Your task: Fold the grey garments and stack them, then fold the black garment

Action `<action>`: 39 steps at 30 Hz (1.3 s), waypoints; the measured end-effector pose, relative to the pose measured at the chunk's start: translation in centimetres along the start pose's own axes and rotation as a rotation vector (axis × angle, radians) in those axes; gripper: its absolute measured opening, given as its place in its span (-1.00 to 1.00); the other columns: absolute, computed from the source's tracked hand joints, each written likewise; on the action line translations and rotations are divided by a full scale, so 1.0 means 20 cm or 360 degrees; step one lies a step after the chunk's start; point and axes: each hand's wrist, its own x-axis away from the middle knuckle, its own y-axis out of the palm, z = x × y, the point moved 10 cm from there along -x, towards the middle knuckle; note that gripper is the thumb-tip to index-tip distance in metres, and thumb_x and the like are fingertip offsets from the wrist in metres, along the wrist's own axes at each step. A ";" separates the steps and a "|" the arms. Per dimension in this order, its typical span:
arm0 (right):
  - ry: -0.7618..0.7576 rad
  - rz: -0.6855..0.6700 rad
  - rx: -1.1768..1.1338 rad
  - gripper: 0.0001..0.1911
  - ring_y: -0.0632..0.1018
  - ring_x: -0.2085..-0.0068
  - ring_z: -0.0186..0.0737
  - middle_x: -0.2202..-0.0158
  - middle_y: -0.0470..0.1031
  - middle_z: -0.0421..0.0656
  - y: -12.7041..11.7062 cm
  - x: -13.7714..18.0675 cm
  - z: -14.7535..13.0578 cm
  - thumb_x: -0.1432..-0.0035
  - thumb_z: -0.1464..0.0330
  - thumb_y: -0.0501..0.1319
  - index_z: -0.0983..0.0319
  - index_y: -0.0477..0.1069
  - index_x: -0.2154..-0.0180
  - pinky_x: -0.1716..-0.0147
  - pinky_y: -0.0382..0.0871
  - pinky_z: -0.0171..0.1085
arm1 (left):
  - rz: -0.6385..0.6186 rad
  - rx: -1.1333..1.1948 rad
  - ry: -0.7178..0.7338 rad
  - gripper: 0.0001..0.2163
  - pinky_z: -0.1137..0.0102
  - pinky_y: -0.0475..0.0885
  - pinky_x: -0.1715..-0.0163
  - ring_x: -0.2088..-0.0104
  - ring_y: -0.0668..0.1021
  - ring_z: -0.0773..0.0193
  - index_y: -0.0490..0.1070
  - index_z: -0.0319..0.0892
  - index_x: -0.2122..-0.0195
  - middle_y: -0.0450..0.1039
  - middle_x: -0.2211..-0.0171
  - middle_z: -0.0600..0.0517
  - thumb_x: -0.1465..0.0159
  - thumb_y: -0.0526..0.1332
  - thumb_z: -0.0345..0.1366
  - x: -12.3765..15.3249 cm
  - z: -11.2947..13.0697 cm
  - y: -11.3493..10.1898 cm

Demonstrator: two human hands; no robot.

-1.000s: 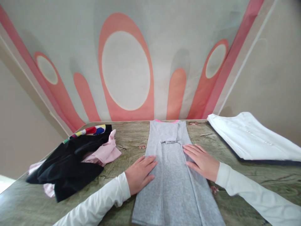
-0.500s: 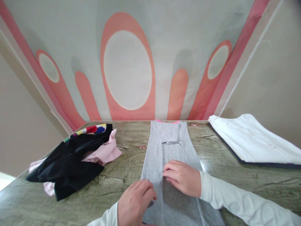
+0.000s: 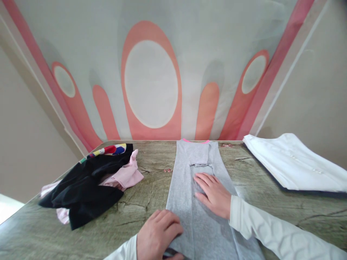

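Note:
A grey shirt [image 3: 179, 195] with a pink neckline lies lengthwise on the table, neck at the far edge. Its sides are folded inward, and a short sleeve [image 3: 199, 153] lies across the upper part. My right hand [image 3: 214, 195] rests on the middle of the cloth, fingers stretched out and holding nothing. At the shirt's left edge, my left hand [image 3: 159, 233] hovers or rests with bent fingers, its thumb apart from them. No cloth shows between them. The shirt's lower end runs out of view.
To the left, a loose heap holds a black garment [image 3: 89, 195] with a colourful print and a pink garment [image 3: 127, 175]. A stack of white cloth [image 3: 295, 162] with a dark layer beneath lies at the right. The wood-patterned table [image 3: 146, 209] meets a painted wall [image 3: 189, 54] behind.
My right hand has flattened and spread its fingers on the shirt, where before they were bent at the fold. My left hand has barely moved. The view has shifted slightly.

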 end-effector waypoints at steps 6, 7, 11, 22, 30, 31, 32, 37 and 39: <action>0.0052 -0.0151 0.0209 -0.38 0.05 -0.19 -0.06 -0.21 0.00 -0.03 0.13 -0.01 0.09 -0.19 0.09 -0.15 0.28 -0.03 -0.19 -0.11 -0.07 -0.01 | 0.0043 -0.0005 -0.0124 -0.67 0.27 0.28 0.24 0.26 0.36 0.16 0.28 -0.08 0.24 0.32 0.25 0.00 0.10 0.14 -0.37 -0.07 -0.03 -0.02; 0.0084 -0.0161 0.0225 -0.37 0.04 -0.20 -0.07 -0.22 -0.02 -0.03 0.14 -0.01 0.11 -0.19 0.08 -0.17 0.29 -0.04 -0.19 -0.11 -0.08 -0.02 | 0.0050 -0.0005 -0.0145 -0.66 0.26 0.28 0.22 0.26 0.36 0.16 0.28 -0.09 0.24 0.31 0.25 0.00 0.11 0.12 -0.40 -0.08 -0.04 -0.02; 0.0254 -0.0189 0.0290 -0.33 0.02 -0.21 -0.07 -0.21 -0.03 0.01 0.16 -0.01 0.20 -0.18 0.05 -0.23 0.34 -0.03 -0.18 -0.11 -0.10 0.00 | 0.0098 0.0003 -0.0163 -0.61 0.25 0.26 0.16 0.20 0.35 0.17 0.28 -0.09 0.22 0.31 0.21 0.00 0.13 0.07 -0.47 -0.11 -0.06 -0.06; 0.0577 -0.0232 0.0484 -0.29 0.10 -0.16 0.06 -0.19 0.01 0.12 0.13 -0.01 0.32 -0.15 0.02 -0.19 0.41 0.08 -0.13 -0.01 0.01 0.09 | 0.0302 0.0020 -0.0192 -0.69 0.28 0.30 0.15 0.17 0.36 0.17 0.29 -0.13 0.20 0.27 0.15 -0.03 0.02 0.13 -0.42 -0.07 -0.31 -0.20; 0.0282 -0.0231 0.0281 -0.67 0.31 0.01 -0.08 0.04 0.32 0.03 0.08 -0.16 0.19 -0.16 0.34 -0.04 0.31 0.33 0.09 0.06 0.14 -0.14 | 0.0232 0.0109 -0.0097 -0.79 0.44 0.33 0.35 0.33 0.38 0.28 0.29 -0.15 0.25 0.27 0.28 -0.01 -0.08 0.18 -0.26 -0.04 -0.23 -0.16; 0.0266 -0.0205 0.0236 -0.68 0.31 0.01 -0.09 0.04 0.32 0.03 0.08 -0.17 0.18 -0.15 0.37 -0.03 0.31 0.32 0.10 0.06 0.15 -0.15 | 0.0211 0.0119 -0.0070 -0.83 0.44 0.33 0.34 0.33 0.38 0.29 0.30 -0.15 0.26 0.28 0.29 0.00 -0.10 0.16 -0.28 -0.04 -0.23 -0.16; 0.0261 -0.0167 0.0188 -0.68 0.30 0.02 -0.09 0.04 0.31 0.02 0.08 -0.17 0.18 -0.13 0.40 -0.02 0.31 0.31 0.09 0.07 0.16 -0.16 | 0.0193 0.0127 -0.0041 -0.85 0.44 0.32 0.32 0.32 0.38 0.29 0.30 -0.14 0.26 0.29 0.30 0.00 -0.12 0.13 -0.31 -0.04 -0.22 -0.15; 0.0321 0.0081 -0.0080 -0.69 0.34 0.13 -0.14 0.17 0.33 0.00 0.07 -0.14 0.24 -0.05 0.50 0.02 0.33 0.27 0.11 0.12 0.20 -0.16 | 0.0185 0.0182 0.0079 -0.82 0.44 0.32 0.26 0.27 0.39 0.30 0.31 -0.12 0.21 0.32 0.27 0.00 -0.20 0.01 -0.40 -0.01 -0.23 -0.15; 0.0330 0.0138 -0.0220 -0.71 0.35 0.19 -0.17 0.24 0.34 -0.03 0.08 -0.13 0.26 -0.02 0.52 0.03 0.32 0.28 0.15 0.16 0.23 -0.16 | 0.0191 0.0220 0.0095 -0.79 0.44 0.32 0.25 0.27 0.39 0.31 0.30 -0.11 0.18 0.32 0.25 0.00 -0.20 -0.02 -0.42 -0.01 -0.23 -0.16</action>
